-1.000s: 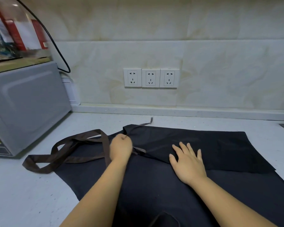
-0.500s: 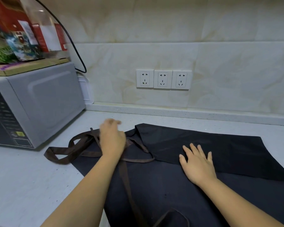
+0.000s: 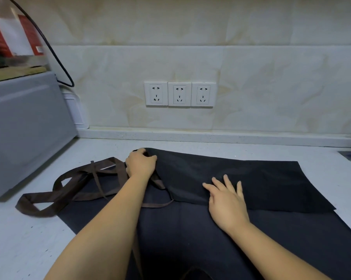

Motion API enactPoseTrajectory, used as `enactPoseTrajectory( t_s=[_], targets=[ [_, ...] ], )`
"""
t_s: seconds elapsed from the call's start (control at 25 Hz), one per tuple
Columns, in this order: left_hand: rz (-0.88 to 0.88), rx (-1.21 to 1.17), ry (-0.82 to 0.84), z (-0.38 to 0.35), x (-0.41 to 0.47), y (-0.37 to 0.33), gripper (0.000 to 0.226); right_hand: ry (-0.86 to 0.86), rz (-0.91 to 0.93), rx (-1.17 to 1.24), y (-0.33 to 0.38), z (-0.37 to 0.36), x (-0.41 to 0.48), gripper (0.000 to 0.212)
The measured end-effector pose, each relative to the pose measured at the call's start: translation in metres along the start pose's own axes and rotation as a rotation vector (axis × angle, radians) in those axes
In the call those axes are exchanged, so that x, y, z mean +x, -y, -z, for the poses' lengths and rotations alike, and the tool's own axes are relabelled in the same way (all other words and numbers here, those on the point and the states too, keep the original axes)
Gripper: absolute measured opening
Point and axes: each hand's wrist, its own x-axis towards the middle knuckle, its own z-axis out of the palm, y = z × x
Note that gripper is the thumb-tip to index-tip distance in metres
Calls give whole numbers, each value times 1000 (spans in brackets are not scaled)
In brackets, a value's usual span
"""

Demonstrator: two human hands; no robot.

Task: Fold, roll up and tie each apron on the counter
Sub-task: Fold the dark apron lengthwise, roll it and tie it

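The left hand (image 3: 141, 163) is curled over the far corner of the apron's (image 3: 261, 178) folded-over upper layer, fingers closed on the dark cloth. The right hand (image 3: 227, 201) lies flat beside it to the right and nearer the person, fingers straight and spread, pressing on the near edge of that same layer. The apron lies spread on the pale counter (image 3: 18, 239) under both forearms, and its lower layer reaches past the right hand to the right. Just left of the left hand, the brown straps (image 3: 69, 188) lie in loose loops, partly on the cloth and partly on the counter; one thin strap runs under the left wrist. Farther left stands a grey microwave (image 3: 25, 128). Beyond both hands, three white sockets (image 3: 179, 94) sit on the tiled wall (image 3: 271, 77), and a black cable (image 3: 55, 57) hangs down behind the microwave.
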Motion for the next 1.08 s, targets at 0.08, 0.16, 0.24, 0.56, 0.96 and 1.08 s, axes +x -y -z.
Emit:
enactPoseTrajectory(
  t_s=[0.08,0.16,0.24,0.56,0.96,1.08],
  targets=[
    [17,104,-112,4,-5,4,42,14,-9,10,-1,0,1,48],
    [-189,221,-196,5,-19,2,37,43,-15,51,-2,0,1,48],
    [-506,385,-50,-12,-46,-8,26,40,-16,113,-1,0,3,47],
    [-560,780,475,-79,-110,-14,60,208,-251,-3,-56,10,25,65],
    [-636,711,361,-76,-119,-16,53,267,-370,-32,-152,29,54,75],
    [-607,760,425,-81,-113,-17,56,204,-416,-20,-152,23,56,77]
  ],
)
